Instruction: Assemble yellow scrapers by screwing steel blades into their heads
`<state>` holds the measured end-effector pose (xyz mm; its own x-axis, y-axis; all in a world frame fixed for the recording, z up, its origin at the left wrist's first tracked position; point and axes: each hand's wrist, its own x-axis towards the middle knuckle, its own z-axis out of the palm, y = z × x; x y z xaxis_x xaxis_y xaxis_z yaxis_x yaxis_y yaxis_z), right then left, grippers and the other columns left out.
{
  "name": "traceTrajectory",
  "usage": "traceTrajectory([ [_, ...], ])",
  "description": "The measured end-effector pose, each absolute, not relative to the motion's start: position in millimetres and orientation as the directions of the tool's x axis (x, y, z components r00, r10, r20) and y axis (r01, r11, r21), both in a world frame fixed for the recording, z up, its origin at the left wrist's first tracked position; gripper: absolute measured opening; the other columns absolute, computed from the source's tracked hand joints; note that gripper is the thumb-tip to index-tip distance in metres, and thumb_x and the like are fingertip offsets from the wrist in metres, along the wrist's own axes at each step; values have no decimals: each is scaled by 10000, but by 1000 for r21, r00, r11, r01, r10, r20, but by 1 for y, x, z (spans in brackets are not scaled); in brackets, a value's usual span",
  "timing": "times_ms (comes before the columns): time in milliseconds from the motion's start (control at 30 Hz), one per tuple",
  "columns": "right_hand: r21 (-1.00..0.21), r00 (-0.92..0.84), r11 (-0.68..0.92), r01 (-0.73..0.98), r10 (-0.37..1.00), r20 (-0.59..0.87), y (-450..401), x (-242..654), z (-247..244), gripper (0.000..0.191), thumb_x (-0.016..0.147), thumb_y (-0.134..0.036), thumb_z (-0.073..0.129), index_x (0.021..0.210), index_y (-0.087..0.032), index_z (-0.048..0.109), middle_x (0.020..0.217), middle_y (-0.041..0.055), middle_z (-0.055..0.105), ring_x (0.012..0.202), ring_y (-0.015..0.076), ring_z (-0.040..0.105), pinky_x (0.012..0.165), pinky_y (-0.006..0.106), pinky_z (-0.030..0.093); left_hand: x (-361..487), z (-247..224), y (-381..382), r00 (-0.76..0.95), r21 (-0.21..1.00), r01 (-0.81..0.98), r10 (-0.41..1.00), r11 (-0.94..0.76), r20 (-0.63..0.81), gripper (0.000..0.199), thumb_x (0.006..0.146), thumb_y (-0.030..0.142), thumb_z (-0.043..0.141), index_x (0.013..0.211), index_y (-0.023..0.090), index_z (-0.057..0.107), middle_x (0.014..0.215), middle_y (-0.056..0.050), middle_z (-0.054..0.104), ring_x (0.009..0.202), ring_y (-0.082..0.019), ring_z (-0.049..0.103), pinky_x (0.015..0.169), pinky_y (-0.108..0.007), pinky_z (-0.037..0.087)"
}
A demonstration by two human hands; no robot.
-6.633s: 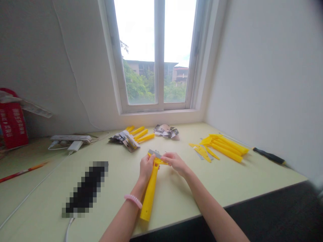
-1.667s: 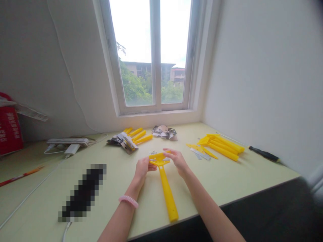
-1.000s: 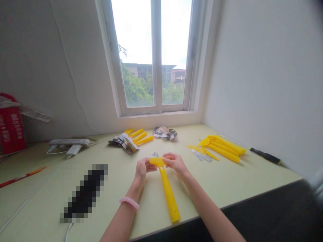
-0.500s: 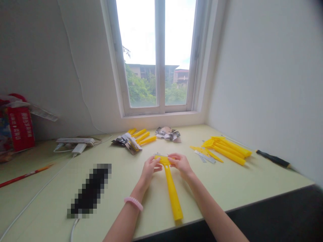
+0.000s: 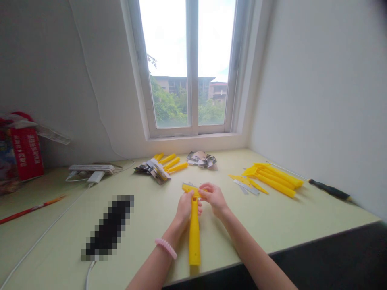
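A yellow plastic scraper [image 5: 195, 237] lies between my hands, its handle pointing toward the desk's front edge and its wide head away from me. My left hand [image 5: 184, 208] is closed round the neck just below the head, thumb on top. At the head's right end, my right hand [image 5: 214, 199] pinches it between thumb and fingers. A thin grey strip shows along the head's far edge, with tiny metal bits behind it too small to name. To the right lie loose metal blades [image 5: 249, 187], flat yellow pieces [image 5: 256, 184] and several yellow handles [image 5: 276, 179].
Several scrapers with card sleeves [image 5: 163, 167] and crumpled packaging [image 5: 202, 160] lie near the window. A black-handled screwdriver [image 5: 329, 190] rests by the right wall. On the left are a power strip [image 5: 90, 168], a blurred-out dark object [image 5: 109, 229], cables and a red-and-orange stick [image 5: 33, 208].
The scraper's handle has swung left and now points nearly straight at me. My left hand has shifted from the head's left end down to the neck; my right hand stays at the right end.
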<state>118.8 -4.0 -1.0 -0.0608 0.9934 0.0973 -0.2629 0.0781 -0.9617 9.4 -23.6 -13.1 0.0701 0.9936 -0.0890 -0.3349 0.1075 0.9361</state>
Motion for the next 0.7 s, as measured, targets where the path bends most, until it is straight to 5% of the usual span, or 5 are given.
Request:
traceTrajectory([
  [300, -976, -202, -95, -196, 978, -55, -6, 130, 10, 248, 512, -264, 717, 591, -159, 507, 587, -17, 552, 606, 131, 557, 596, 282, 448, 5, -11, -24, 81, 975, -209, 995, 76, -60, 225, 752, 385, 377, 761, 162, 404, 424, 31, 495, 277, -91, 413, 279, -192, 303],
  [500, -997, -231, -27, -69, 973, -11, -2, 139, 15, 233, 523, -251, 698, 555, -152, 490, 516, -40, 523, 527, 89, 488, 530, 223, 346, 7, -14, -25, 222, 975, -195, 973, 101, -57, 214, 746, 377, 373, 747, 164, 393, 423, 24, 498, 268, -89, 405, 269, -190, 287],
  [700, -985, -297, -146, -92, 948, -113, -1, 138, 14, 303, 539, -254, 684, 809, -169, 577, 636, -7, 610, 608, 143, 559, 570, 254, 382, 8, -11, -28, 243, 978, -152, 965, 140, -100, 202, 753, 335, 350, 745, 147, 422, 444, 13, 507, 284, -84, 417, 289, -189, 295],
])
